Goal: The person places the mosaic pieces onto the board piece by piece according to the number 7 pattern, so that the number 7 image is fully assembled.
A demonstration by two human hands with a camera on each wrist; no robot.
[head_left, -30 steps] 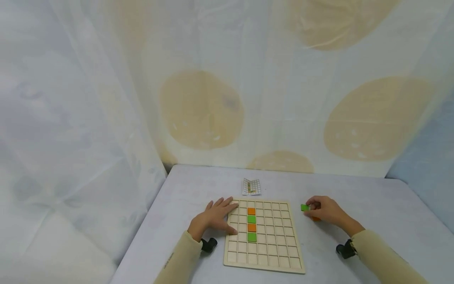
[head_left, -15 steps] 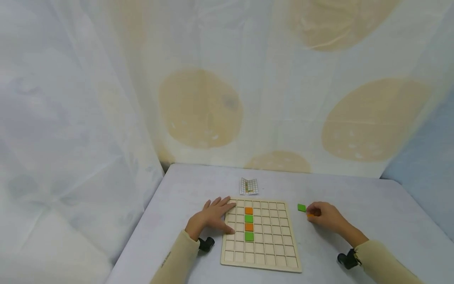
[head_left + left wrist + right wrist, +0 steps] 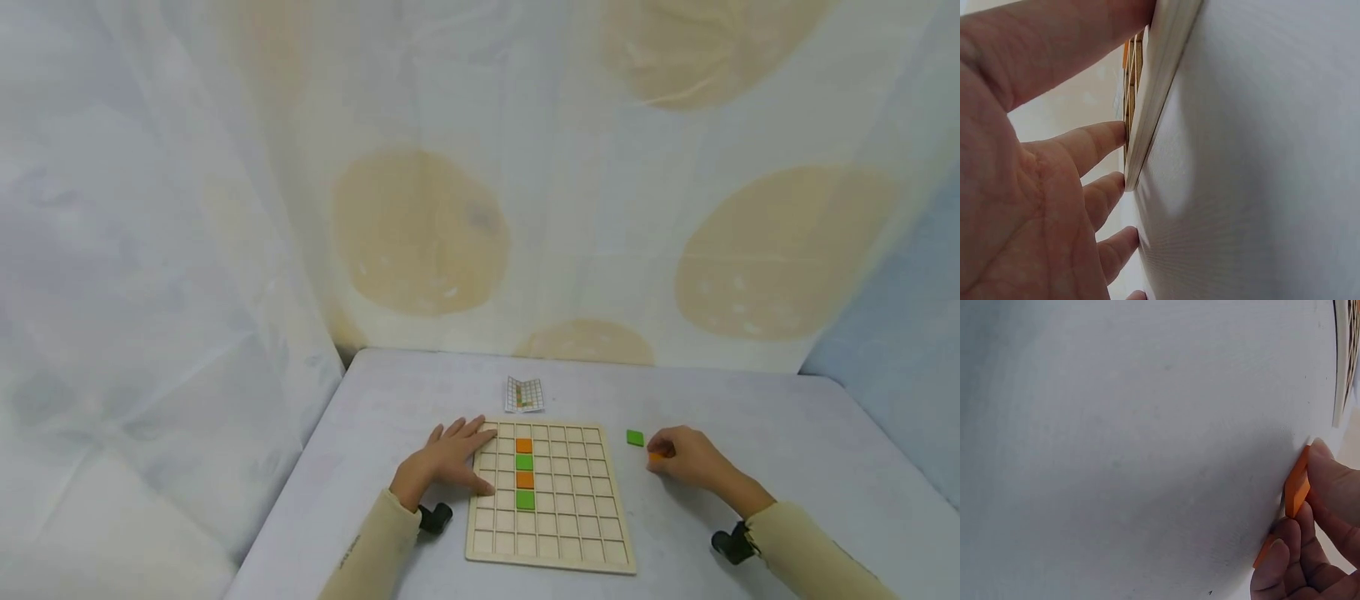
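A wooden grid board (image 3: 551,533) lies on the pale table, with orange and green tiles alternating down one column (image 3: 524,472). My left hand (image 3: 450,458) lies flat with straight fingers on the board's left edge (image 3: 1147,119). To the right of the board, my right hand (image 3: 678,457) pinches an orange tile (image 3: 1296,487) between thumb and fingertips, low against the table; a second orange piece (image 3: 1264,551) shows under the fingers. A loose green tile (image 3: 635,437) sits on the table just left of that hand.
A small folded pattern card (image 3: 524,394) stands behind the board. Draped cloth with tan ovals (image 3: 420,233) walls in the back and left of the table (image 3: 787,433). Black wrist cameras sit by each sleeve.
The green tile that was at my right fingertips now lies alone on the table. My right hand has drawn back slightly and holds an orange tile. The left hand has not moved.
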